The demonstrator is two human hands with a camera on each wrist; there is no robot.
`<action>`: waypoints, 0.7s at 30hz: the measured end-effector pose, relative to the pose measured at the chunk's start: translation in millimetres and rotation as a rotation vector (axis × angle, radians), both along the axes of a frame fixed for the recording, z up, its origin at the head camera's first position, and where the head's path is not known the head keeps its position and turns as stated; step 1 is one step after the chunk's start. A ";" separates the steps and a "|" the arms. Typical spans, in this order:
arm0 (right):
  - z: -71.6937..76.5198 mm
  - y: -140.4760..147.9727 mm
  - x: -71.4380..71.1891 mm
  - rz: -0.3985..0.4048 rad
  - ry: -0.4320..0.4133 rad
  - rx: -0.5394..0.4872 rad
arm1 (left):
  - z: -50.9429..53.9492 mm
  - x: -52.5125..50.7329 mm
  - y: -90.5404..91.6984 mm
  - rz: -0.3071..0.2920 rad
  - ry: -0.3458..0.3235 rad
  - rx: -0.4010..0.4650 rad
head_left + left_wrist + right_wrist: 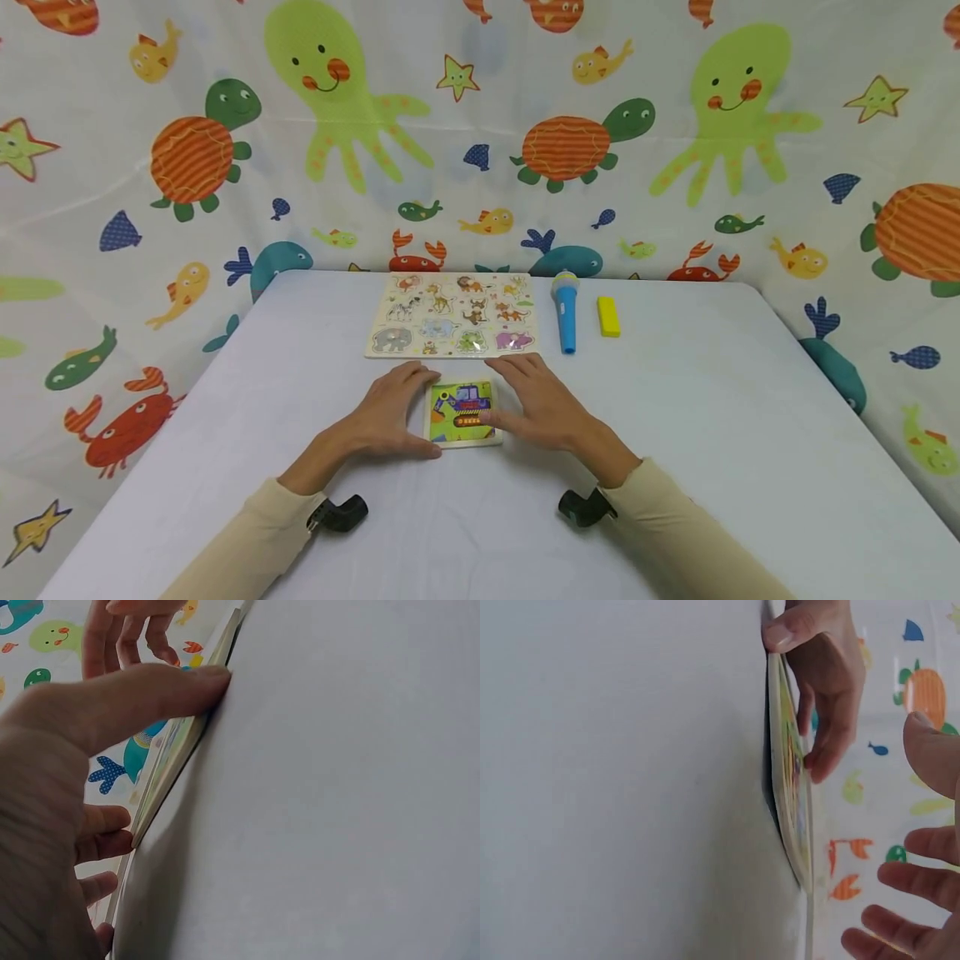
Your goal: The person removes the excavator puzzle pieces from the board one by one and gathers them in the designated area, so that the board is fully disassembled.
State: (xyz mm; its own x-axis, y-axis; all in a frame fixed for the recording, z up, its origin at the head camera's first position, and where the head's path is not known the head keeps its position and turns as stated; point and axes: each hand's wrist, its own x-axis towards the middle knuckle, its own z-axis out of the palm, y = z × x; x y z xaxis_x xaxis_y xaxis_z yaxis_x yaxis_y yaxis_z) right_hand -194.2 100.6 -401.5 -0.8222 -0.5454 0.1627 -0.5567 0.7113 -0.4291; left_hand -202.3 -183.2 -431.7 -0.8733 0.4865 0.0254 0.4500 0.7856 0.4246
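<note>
A small square picture board (461,412) with a purple digger on green lies in front of the person; its edge-on side also shows in the left wrist view (169,765) and right wrist view (781,780). The left hand (386,417) spans the board's left side and grips it, thumb at the near corner, fingertips at the far one. Spread open, the right hand (547,408) hovers by the right edge; its thumb overlaps the board in the head view, while the right wrist view shows this hand (922,892) apart from it, opposite the left hand (825,675).
Behind the small board lies a larger animal puzzle board (453,317). To its right are a blue toy microphone (567,321) and a yellow block (609,317). A patterned cloth with sea animals hangs behind the white table (720,433).
</note>
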 end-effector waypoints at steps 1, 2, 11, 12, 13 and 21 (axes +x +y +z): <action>-0.7 -2.5 -0.9 -0.004 -0.016 -0.012 | -0.1 -0.4 -0.1 -0.005 0.004 0.003; -1.6 -5.2 -1.9 -0.011 -0.035 -0.027 | -0.1 -0.6 0.0 -0.009 0.009 0.006; -11.7 -27.3 -9.5 -0.035 -0.160 -0.155 | -0.2 2.3 1.3 -0.028 0.004 0.036; -11.8 -29.3 -9.9 -0.025 -0.166 -0.175 | 0.2 2.9 1.3 -0.025 -0.005 0.036; -11.7 -31.4 -10.3 -0.016 -0.173 -0.196 | 0.7 3.4 1.3 -0.023 -0.015 0.032; -12.9 -49.7 -14.3 0.016 -0.179 -0.204 | 0.3 2.9 0.5 -0.031 -0.014 0.030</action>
